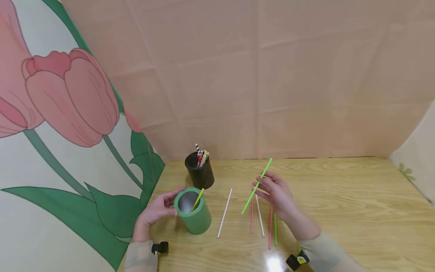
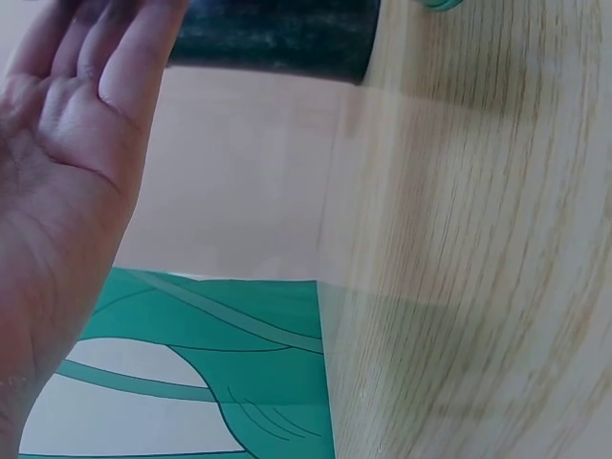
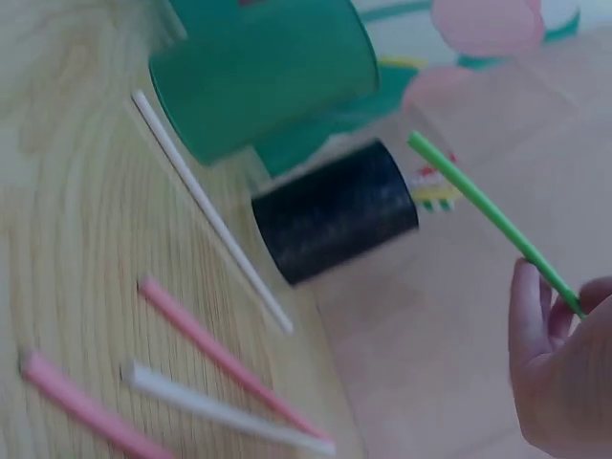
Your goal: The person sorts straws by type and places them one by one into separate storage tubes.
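My right hand (image 1: 276,194) pinches a bright green straw (image 1: 247,204) between thumb and fingers, raised above the table and slanted. On the left, my left hand (image 1: 161,207) holds the green cup (image 1: 197,221) near its rim, thumb at the front and fingers round the back. Inside that cup leans a yellow straw (image 1: 197,200). Below my right hand lie pink straws (image 3: 220,359), white straws (image 1: 224,213) and another green straw (image 1: 275,230). In the left wrist view the left fingertips run out of frame at the top.
A black cup (image 1: 202,177) with several patterned straws (image 1: 202,156) stands behind the green cup. The wooden table (image 1: 357,204) meets a pinkish sheet (image 1: 272,94) at the back. A wall with painted tulips (image 1: 68,98) rises on the left.
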`<move>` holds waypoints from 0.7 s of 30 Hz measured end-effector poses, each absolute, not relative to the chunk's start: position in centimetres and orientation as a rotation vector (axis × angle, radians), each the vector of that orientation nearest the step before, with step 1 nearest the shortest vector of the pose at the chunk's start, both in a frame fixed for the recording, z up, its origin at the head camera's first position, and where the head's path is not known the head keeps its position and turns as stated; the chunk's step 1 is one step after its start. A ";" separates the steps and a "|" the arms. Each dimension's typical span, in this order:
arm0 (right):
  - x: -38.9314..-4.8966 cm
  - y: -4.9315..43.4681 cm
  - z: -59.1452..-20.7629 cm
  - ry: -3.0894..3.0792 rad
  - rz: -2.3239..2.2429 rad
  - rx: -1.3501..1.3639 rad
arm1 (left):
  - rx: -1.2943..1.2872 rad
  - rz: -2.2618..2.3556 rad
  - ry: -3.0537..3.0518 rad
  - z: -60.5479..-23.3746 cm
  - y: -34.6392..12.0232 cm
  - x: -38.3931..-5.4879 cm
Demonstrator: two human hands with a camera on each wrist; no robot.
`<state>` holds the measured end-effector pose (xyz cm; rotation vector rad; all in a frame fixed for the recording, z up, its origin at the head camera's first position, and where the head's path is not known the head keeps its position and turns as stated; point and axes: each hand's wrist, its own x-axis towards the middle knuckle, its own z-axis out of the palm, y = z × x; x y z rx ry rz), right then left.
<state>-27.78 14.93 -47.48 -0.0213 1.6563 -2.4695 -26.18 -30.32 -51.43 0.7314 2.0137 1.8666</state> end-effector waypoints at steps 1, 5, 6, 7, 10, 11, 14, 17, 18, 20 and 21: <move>-27.6 14.5 -47.3 1.652 -2.481 -0.025 | 0.728 1.866 2.016 -51.4 -30.3 -26.1; -26.8 12.7 -46.6 1.668 -2.520 -0.063 | 0.721 1.861 2.024 -51.4 -30.3 -26.0; -26.5 12.3 -46.4 1.677 -2.526 -0.083 | 0.719 1.864 2.024 -51.4 -30.3 -26.0; -26.3 11.9 -46.2 1.680 -2.541 -0.102 | 0.719 1.867 2.023 -51.4 -30.3 -25.9; -25.8 10.5 -45.6 1.669 -2.590 -0.150 | 0.712 1.879 2.017 -51.3 -30.3 -25.8; -25.6 10.1 -45.4 1.666 -2.607 -0.165 | 0.715 1.880 2.017 -51.2 -30.3 -25.7; -25.1 8.7 -44.8 1.617 -2.675 -0.193 | 0.716 1.880 2.016 -51.1 -30.2 -25.7; -24.8 7.2 -44.5 1.568 -2.727 -0.218 | 0.721 1.872 2.024 -51.2 -30.2 -25.9; -24.6 6.7 -44.5 1.555 -2.739 -0.229 | 0.721 1.869 2.028 -51.2 -30.2 -25.9; -24.4 5.8 -44.4 1.555 -2.746 -0.267 | 0.726 1.863 2.040 -51.2 -30.2 -26.0; -24.3 5.3 -44.4 1.565 -2.747 -0.290 | 0.729 1.859 2.046 -51.3 -30.2 -26.0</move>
